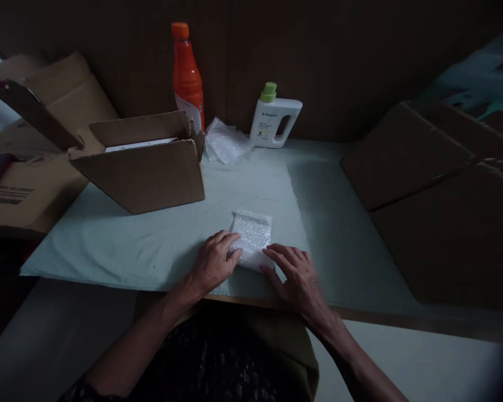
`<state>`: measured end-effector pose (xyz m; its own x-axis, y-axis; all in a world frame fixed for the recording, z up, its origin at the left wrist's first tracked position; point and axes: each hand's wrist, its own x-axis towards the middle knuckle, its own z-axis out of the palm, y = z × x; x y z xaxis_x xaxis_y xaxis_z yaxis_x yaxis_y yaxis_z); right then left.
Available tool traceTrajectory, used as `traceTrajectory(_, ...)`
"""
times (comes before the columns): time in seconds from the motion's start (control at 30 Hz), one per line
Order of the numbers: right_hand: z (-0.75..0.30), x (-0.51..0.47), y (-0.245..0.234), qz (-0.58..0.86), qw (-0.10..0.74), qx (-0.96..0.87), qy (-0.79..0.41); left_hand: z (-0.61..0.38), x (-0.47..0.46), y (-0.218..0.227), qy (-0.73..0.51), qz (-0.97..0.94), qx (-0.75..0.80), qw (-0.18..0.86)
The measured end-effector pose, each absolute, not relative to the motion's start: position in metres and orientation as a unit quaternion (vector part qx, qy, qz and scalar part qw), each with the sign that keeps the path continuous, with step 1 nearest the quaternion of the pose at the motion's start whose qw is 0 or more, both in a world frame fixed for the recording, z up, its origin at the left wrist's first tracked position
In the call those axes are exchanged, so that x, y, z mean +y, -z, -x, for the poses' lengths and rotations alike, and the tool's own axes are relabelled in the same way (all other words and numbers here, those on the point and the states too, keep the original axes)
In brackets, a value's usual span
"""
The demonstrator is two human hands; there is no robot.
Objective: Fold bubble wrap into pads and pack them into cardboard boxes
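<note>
Small white bubble-wrap bundle (254,234) lies folded on pale green table cover (151,245), near the front edge. Left hand (213,263) presses its left edge, fingers bent, not clasping. Right hand (295,276) touches its lower right, fingers spread. Open brown cardboard box (151,173) stands apart.

Box (146,173) blocks L, flat cardboard (402,156) R; cloth (310,184) btwn them free

Near edge of bubble wrap (254,234) was hidden under left hand (213,262) & right hand (297,276). Base of orange bottle (186,72) was behind open box (146,167). Label txt on white bottle (272,120) was too small to read.
</note>
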<state>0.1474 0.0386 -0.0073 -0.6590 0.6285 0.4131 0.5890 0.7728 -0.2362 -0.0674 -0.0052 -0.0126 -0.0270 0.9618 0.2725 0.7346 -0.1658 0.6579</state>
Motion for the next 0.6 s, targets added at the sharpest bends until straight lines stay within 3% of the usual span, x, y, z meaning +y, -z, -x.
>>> traceTrajectory(0.17, -0.142, 0.030, 0.006, 0.284, 0.214, -0.935, -0.010, 0.065, 0.002, 0.017, -0.336, -0.662, 0.654, 0.146)
traceTrajectory(0.3, -0.133, 0.040, 0.010, 0.298, 0.210, -0.931, -0.006, 0.065, 0.000, 0.016, -0.398, -0.608, 0.661, 0.185)
traceTrajectory(0.43, -0.132, 0.054, 0.011, 0.336, 0.246, -0.905, -0.091, 0.064, -0.019, 0.013, -0.517, -0.444, 0.653, 0.330)
traceTrajectory(0.6, -0.134, 0.051, 0.002, 0.429, 0.250, -0.820, -0.285, 0.046, -0.044, 0.005, -0.597, -0.207, 0.525, 0.571)
